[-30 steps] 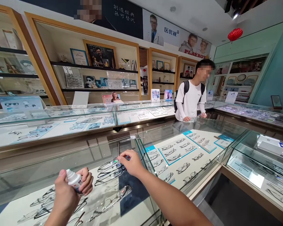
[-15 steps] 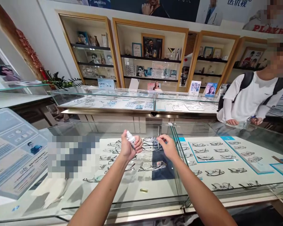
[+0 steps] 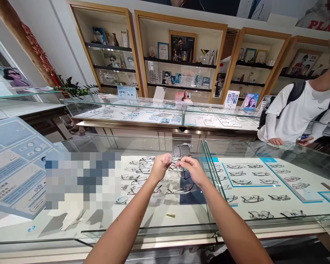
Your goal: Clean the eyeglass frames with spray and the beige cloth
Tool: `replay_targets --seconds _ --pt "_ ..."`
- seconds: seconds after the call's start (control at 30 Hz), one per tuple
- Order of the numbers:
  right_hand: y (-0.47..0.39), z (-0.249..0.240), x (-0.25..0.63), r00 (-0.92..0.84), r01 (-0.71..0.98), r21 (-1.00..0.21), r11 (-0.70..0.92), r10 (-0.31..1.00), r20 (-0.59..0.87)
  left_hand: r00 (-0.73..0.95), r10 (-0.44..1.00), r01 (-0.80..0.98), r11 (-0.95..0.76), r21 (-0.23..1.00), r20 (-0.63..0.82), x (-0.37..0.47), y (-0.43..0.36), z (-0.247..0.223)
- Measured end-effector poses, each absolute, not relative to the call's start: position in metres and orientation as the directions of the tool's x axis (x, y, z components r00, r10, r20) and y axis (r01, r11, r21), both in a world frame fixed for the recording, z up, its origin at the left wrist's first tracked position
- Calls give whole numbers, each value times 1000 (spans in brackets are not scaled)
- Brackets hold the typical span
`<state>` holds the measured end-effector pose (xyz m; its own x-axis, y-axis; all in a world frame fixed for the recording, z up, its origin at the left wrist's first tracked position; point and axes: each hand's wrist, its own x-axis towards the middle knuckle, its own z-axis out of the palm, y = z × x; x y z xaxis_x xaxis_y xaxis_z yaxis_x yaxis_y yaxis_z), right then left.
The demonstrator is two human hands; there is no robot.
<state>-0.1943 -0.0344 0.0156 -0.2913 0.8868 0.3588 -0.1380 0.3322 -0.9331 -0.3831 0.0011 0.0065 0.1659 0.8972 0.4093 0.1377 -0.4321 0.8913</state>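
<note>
Over the glass display case my right hand (image 3: 191, 169) pinches a pair of thin dark-framed eyeglasses (image 3: 184, 176), which is held tilted on edge with its lenses toward my left hand. My left hand (image 3: 160, 168) is a closed fist with the thumb on top, right beside the eyeglasses. The small white bottle seen in that fist a moment before is hidden behind the hand now. Whether the left fingers touch the frame I cannot tell.
Below my hands, the glass display case (image 3: 181, 231) holds rows of eyeglasses and a small gold bar (image 3: 171, 215). A blue printed box (image 3: 13, 165) and a pale cloth (image 3: 71, 216) are at left. Across the counter stands a person (image 3: 299, 110) in white.
My left fist has turned and come closer to the eyeglasses, so the white bottle no longer shows. The eyeglasses have swung to show their lenses. The view has shifted slightly.
</note>
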Motion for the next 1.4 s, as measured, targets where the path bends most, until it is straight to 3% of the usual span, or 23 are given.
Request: replay_targets --seconds 0.33,0.6,0.83,0.97,1.2,1.3,1.4 --pt "-38 12 -199 -327 -192 -930 313 873 361 254 894 200 -422 884 369 -381 -1 9" --pt "-28 6 -192 -110 -307 -909 283 938 329 322 879 345 -456 821 352 -378 -7 8" --pt "-30 9 -193 -123 -382 -894 233 947 298 381 864 407 -477 779 330 -369 -14 11" --pt "-29 14 -192 -103 -425 -880 210 955 278 275 887 350 -452 820 372 -375 -7 12" --pt "-15 14 -179 -62 -476 -855 206 962 267 -93 871 378 -417 827 482 -404 19 18" --pt "-11 14 -173 -34 -487 -847 213 965 262 -217 867 335 -365 869 448 -422 25 31" --pt "-10 14 -169 -20 -505 -835 220 964 266 -291 872 489 -219 844 395 -450 18 46"
